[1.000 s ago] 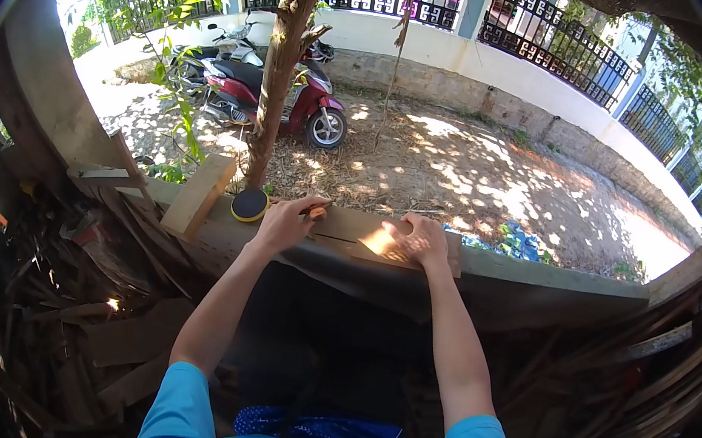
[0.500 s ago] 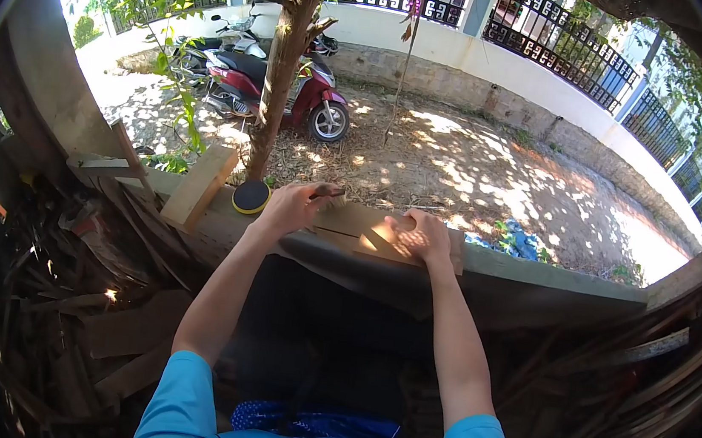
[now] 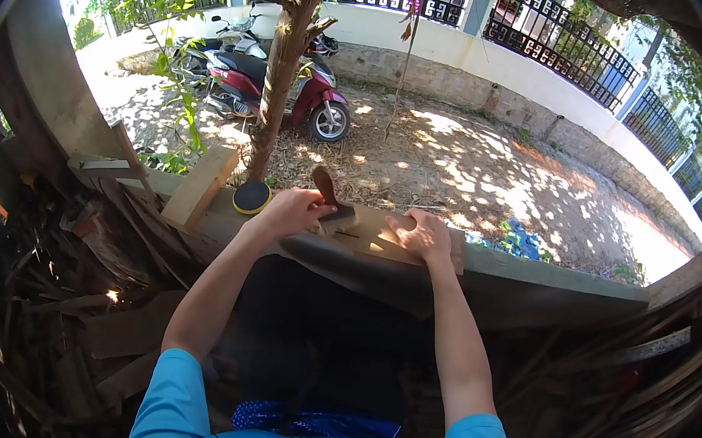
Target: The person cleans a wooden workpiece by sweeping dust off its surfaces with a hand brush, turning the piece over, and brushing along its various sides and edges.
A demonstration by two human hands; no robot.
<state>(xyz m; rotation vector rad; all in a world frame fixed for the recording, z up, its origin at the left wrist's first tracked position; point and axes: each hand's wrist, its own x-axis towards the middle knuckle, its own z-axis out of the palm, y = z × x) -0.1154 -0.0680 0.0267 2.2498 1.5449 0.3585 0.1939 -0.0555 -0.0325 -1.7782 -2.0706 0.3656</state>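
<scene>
My left hand (image 3: 290, 211) is closed around a brush with a brown handle (image 3: 325, 184). The handle points up and away from me, and the pale bristles (image 3: 335, 221) are down at the board's surface. Under both hands lies a flat light-brown wooden board (image 3: 375, 233) with a dark slot-like line in it, set on the ledge. My right hand (image 3: 424, 237) grips the board near its right end, thumb toward the middle. The undersides of the fingers are hidden.
A round black-and-yellow pad (image 3: 251, 197) sits on the ledge (image 3: 551, 272) left of my left hand. Beside it leans a wooden block (image 3: 200, 188). A tree trunk (image 3: 281, 66) rises just beyond, with a red scooter (image 3: 295, 98) behind. Scrap wood (image 3: 101, 312) lies below left.
The brush has turned in my left hand: its handle now stands up and its bristles have come down to the board. My right hand has stayed in place on the board.
</scene>
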